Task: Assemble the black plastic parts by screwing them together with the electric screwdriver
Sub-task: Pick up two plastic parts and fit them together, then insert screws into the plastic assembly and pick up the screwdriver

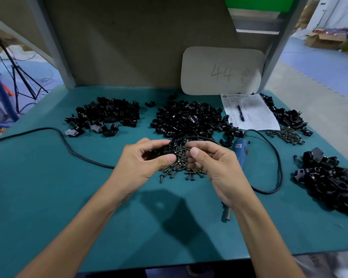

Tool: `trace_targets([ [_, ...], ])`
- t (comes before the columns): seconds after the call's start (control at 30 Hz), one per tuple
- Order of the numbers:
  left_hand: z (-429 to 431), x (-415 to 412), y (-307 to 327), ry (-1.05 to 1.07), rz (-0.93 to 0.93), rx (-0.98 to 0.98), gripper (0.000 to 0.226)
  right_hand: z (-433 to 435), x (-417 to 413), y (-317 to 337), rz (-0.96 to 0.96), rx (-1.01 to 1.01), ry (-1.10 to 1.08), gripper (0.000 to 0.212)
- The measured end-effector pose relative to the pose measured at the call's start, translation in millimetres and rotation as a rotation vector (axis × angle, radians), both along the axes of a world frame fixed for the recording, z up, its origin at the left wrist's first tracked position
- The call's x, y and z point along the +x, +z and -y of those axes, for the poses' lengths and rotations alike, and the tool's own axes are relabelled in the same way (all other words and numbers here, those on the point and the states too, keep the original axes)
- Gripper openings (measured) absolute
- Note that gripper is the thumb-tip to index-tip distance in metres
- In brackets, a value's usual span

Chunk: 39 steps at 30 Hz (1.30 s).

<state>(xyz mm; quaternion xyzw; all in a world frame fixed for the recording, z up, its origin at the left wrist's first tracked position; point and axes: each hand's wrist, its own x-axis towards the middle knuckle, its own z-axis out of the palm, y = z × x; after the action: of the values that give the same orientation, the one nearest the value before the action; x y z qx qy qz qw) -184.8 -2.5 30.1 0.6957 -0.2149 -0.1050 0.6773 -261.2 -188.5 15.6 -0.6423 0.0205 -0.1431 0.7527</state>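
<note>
A glossy black plastic part (167, 148) with a round collar is gripped in the curled fingers of the left hand (141, 161), above the screw pile (179, 169). A dark screw (186, 148) is pinched by the right hand (211, 163). The blue electric screwdriver (239, 152) is laid on the teal table (48, 187), among heaps of black parts (189, 119). Blue flooring (319, 63) is seen beyond.

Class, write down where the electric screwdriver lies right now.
In the head view, the electric screwdriver lies on the teal table right of centre, partly behind the right hand, just right of the screw pile.
</note>
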Motion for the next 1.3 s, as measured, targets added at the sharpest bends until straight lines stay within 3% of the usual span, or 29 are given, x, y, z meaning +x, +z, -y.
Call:
trace_targets([
  [0.3,0,-5,3,-0.019,0.043,0.041,0.036,-10,-10,11,0.017,0.018,0.059,0.018],
  [0.53,3,-12,3,-0.004,0.097,0.088,0.036,-6,-8,10,-0.045,-0.187,0.001,0.002],
  [0.73,3,-12,6,-0.005,0.250,0.145,0.037,-8,-8,13,-0.062,-0.466,-0.027,0.030],
  [0.87,2,-13,7,0.000,0.257,0.143,0.040,-4,-10,18,-0.093,-0.506,0.105,0.032],
  [1.1,4,-15,6,-0.028,0.261,0.140,0.038,-2,-6,14,-0.105,-0.554,0.080,0.050],
  [1.2,6,-18,6,-0.017,0.279,0.162,0.037,13,0,9,-0.185,-0.667,-0.096,0.070],
  [1.3,3,-17,4,-0.010,0.258,0.141,0.039,63,13,-12,-0.372,-1.003,-0.544,0.048],
])
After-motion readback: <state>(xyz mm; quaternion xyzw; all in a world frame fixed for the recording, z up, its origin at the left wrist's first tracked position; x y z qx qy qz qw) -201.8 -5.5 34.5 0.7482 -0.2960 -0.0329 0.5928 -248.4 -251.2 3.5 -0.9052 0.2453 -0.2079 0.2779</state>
